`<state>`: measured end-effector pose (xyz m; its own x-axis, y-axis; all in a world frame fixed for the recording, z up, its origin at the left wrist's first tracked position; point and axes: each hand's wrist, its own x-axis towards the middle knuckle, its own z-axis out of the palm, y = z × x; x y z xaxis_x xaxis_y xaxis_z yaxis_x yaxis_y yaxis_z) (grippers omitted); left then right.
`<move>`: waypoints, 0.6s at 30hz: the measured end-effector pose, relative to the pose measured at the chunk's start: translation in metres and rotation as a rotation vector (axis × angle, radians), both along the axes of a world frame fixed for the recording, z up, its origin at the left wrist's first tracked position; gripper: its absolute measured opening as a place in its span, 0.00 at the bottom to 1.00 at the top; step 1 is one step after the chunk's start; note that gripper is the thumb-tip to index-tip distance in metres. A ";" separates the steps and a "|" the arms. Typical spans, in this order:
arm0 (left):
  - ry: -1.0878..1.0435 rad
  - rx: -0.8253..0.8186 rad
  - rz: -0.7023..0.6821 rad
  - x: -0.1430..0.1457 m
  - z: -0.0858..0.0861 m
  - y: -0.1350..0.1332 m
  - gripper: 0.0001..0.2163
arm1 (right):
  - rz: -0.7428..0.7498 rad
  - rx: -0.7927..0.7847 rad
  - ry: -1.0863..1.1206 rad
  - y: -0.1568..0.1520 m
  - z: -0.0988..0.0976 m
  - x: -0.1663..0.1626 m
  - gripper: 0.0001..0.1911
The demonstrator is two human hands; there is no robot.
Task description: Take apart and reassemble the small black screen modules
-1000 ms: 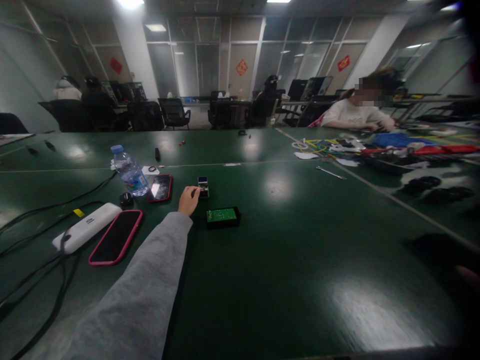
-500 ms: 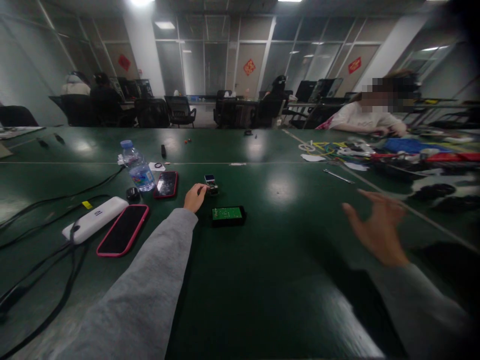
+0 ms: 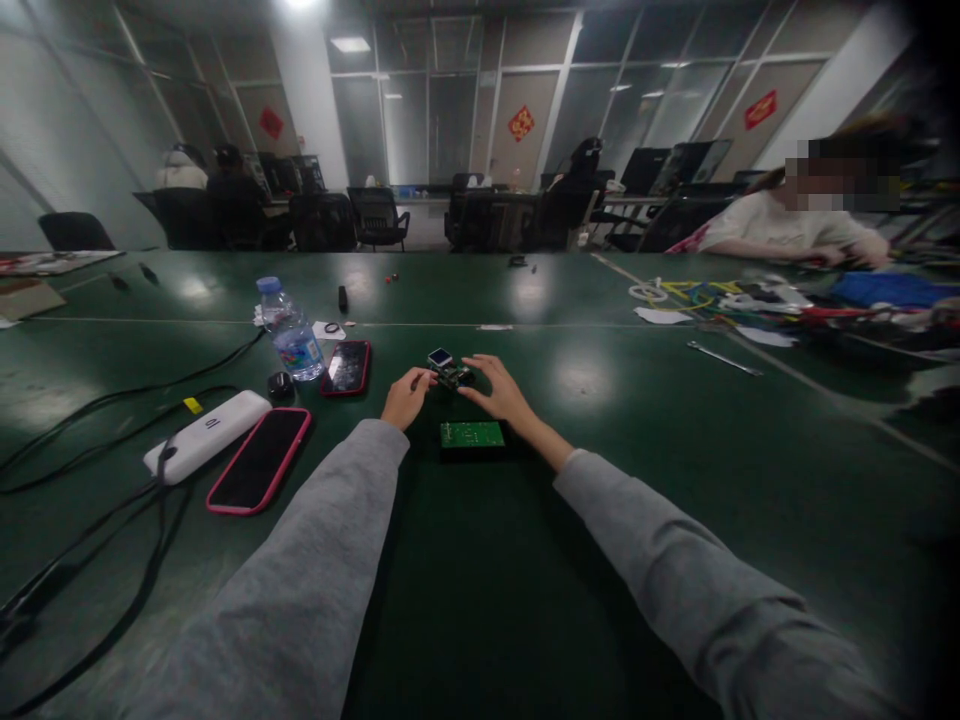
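Note:
A small electronic module with a little square screen point(image 3: 440, 357) lies on the dark green table. At its left edge, the fingertips of my left hand point(image 3: 405, 400) are pinched together on it. My right hand point(image 3: 501, 390) reaches in from the right, thumb and fingers spread around the module's right end; whether they touch it is hard to see. Just in front of both hands sits a green circuit board point(image 3: 472, 434) in a black case, lying flat.
Left of my hands are a red-edged phone point(image 3: 347, 368), a pink-cased phone point(image 3: 259, 462), a white power bank point(image 3: 208, 436) with black cables, and a water bottle point(image 3: 291, 330). Rightward lie a wrench point(image 3: 724, 358) and tangled cables point(image 3: 697, 292), with a seated person point(image 3: 780, 225) behind.
My right hand has swung in from the far right to the module. The module appears turned slightly, with my left hand still at its left edge. The view has shifted a little.

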<state>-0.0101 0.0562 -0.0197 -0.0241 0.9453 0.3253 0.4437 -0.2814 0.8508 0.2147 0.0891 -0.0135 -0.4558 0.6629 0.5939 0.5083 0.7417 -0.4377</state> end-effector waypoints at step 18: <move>0.038 -0.002 -0.018 -0.002 -0.005 0.004 0.14 | -0.145 -0.149 0.048 0.013 -0.023 0.000 0.15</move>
